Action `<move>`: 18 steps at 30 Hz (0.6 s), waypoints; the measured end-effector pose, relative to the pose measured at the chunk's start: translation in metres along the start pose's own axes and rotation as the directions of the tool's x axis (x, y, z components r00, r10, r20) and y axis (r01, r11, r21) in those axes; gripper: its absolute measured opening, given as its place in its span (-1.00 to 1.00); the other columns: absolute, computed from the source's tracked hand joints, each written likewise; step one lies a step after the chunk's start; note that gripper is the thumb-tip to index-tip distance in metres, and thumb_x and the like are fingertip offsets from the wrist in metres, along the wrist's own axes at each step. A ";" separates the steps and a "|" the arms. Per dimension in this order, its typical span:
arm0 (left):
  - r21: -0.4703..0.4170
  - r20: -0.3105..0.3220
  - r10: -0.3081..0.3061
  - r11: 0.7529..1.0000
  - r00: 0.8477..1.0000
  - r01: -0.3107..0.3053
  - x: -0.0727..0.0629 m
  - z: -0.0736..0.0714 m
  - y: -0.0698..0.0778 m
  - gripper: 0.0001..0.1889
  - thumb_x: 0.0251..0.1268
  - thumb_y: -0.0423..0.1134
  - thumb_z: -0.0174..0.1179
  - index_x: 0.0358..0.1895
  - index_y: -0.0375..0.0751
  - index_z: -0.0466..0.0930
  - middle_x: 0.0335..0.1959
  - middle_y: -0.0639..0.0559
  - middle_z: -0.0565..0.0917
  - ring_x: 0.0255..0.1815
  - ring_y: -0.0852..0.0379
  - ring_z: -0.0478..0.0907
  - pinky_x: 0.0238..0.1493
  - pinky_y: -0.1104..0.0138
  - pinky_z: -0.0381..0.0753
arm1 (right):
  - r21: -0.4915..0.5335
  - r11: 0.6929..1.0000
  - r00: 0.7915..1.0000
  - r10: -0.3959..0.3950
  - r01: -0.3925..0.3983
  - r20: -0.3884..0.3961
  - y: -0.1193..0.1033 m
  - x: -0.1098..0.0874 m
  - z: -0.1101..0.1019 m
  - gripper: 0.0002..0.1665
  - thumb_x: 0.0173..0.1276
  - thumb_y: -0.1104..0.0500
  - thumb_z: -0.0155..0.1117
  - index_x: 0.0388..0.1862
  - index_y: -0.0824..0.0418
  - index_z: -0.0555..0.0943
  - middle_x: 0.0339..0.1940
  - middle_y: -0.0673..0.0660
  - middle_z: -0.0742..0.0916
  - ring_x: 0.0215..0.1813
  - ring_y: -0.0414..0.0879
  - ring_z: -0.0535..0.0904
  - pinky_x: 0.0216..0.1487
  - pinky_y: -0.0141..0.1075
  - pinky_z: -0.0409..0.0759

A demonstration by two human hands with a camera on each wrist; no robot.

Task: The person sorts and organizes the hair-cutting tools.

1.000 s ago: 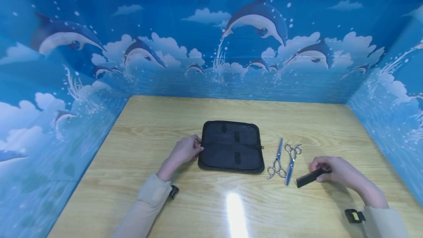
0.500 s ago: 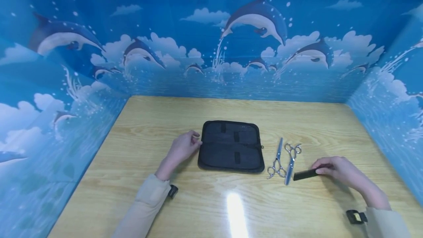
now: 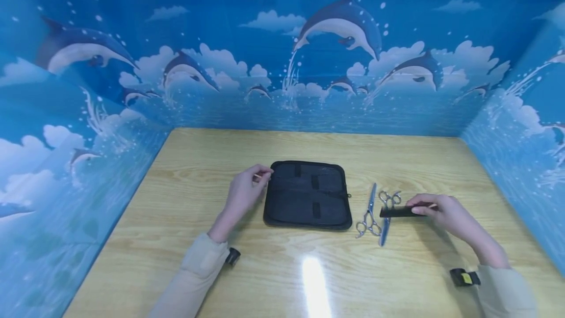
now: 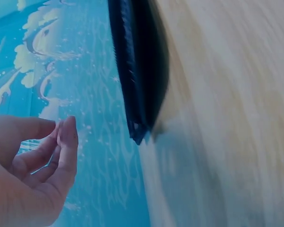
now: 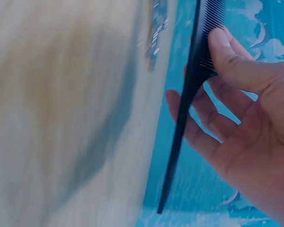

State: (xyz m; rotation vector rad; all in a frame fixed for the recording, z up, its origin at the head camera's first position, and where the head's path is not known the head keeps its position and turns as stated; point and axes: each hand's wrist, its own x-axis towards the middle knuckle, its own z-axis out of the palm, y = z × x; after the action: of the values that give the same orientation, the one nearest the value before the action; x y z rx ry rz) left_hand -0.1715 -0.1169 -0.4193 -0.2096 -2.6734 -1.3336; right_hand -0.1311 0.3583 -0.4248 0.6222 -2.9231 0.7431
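My right hand [image 3: 452, 215] pinches a black rat-tail comb [image 3: 396, 212] by its toothed part, thumb on one face. Its thin tail [image 5: 176, 137] slants down past the palm in the right wrist view. In the head view the comb passes over one pair of steel scissors [image 3: 384, 232], partly covering it. A second pair of scissors [image 3: 370, 217] lies just left. A black zip case [image 3: 289, 210] lies open and flat. By its upper left corner is my left hand [image 3: 244, 190], thumb and fingertips loosely together; the left wrist view shows it apart from the case [image 4: 142, 61] and holding nothing.
A wood-grain table [image 3: 212, 161] bears everything. Blue dolphin-printed sheets [image 3: 282, 107] stand along its back and both sides. Elastic loops [image 3: 315, 182] cross the case's inner faces, and a zip pull sticks out at its right edge.
My right hand has moved up and left, turning the comb nearly level, above the nearer scissors. My left hand has slid up along the case's left side and come away from it.
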 end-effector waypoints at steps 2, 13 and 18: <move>-0.053 0.008 -0.004 0.999 1.000 0.005 -0.001 0.000 0.004 -0.82 0.51 -0.23 0.19 -0.03 -0.18 0.74 -0.22 -0.10 0.77 -0.29 -0.03 0.73 -0.37 0.33 0.70 | 0.018 1.000 1.000 0.005 -0.005 -0.007 -0.008 0.007 -0.001 -0.82 0.32 0.28 0.41 -0.11 0.13 0.77 -0.10 0.18 0.81 -0.14 -0.42 0.62 -0.20 -0.32 0.69; -0.290 0.021 0.036 0.957 0.999 -0.029 -0.009 0.006 0.020 -0.81 0.52 -0.31 0.16 -0.01 -0.32 0.69 -0.20 -0.23 0.75 -0.25 -0.26 0.71 -0.35 0.27 0.75 | 0.142 0.988 0.998 0.056 -0.055 -0.001 -0.052 0.040 0.008 -0.78 0.45 0.23 0.31 0.02 0.18 0.74 -0.01 0.19 0.78 0.03 -0.01 0.67 -0.09 -0.33 0.67; -0.334 0.090 0.021 0.943 0.996 0.010 -0.012 0.010 0.025 -0.79 0.54 -0.28 0.14 0.01 -0.31 0.68 -0.18 -0.31 0.72 -0.24 -0.21 0.72 -0.35 0.35 0.74 | 0.192 0.980 0.998 0.057 -0.058 0.013 -0.070 0.053 0.016 -0.76 0.47 0.21 0.28 0.05 0.17 0.73 -0.02 0.14 0.79 0.02 -0.02 0.68 -0.07 -0.26 0.68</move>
State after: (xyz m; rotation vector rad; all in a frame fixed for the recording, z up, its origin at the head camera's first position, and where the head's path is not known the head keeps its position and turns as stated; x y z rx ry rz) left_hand -0.1555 -0.0949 -0.4081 -0.3225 -2.4944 -1.8129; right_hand -0.1512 0.2750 -0.3994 0.5570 -2.9097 1.0412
